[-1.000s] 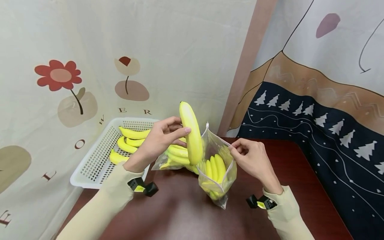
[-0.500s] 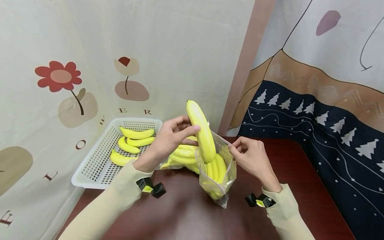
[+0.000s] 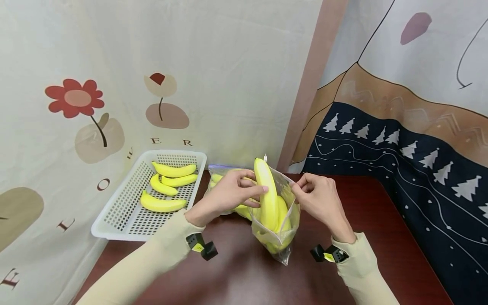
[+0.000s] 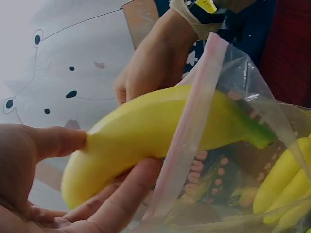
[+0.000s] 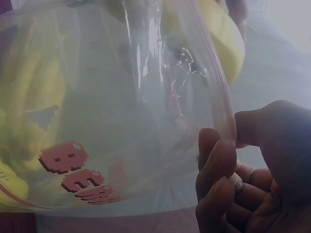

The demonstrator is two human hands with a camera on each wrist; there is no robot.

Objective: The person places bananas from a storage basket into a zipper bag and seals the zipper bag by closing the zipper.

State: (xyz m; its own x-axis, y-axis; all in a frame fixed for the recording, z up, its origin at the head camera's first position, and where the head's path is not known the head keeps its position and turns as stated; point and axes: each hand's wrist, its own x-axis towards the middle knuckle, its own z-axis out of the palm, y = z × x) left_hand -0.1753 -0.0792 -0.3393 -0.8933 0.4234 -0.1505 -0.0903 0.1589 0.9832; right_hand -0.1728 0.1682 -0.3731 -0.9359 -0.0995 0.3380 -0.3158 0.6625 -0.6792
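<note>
My left hand holds a yellow banana between thumb and fingers, its lower end inside the mouth of a clear zip bag. In the left wrist view the banana's greenish stem end lies past the pink zip strip. Several bananas sit lower in the same bag. My right hand pinches the bag's rim at the right, keeping the mouth apart; the right wrist view shows thumb and fingers on the zip edge. Red lettering is printed on the plastic.
A white perforated basket stands at the left with several bananas in it. Behind my left hand lies another zip bag of bananas. All rest on a dark red-brown table against printed cloth walls.
My left hand has moved right and down, lowering the banana from above the bag into its mouth. The right hand stays nearly in place on the rim.
</note>
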